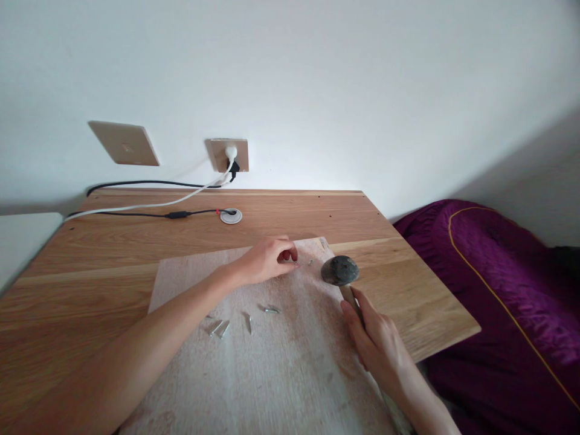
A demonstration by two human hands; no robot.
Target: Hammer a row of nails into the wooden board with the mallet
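My left hand rests over the far part of a pale wooden board, thumb and fingertips pinched around a small nail, of which only a bit shows. Just right of those fingertips, another small nail is at the board; whether it is driven in I cannot tell. My right hand is wrapped round the handle of a mallet. Its dark, rounded head is held above the board's right edge, near the left fingertips. Several loose silver nails lie on the board, nearer to me.
Beneath the board is a wooden table set against a white wall. Black and white cables run along its back left to a wall socket and a round cable grommet. Purple fabric bulges beyond the right edge.
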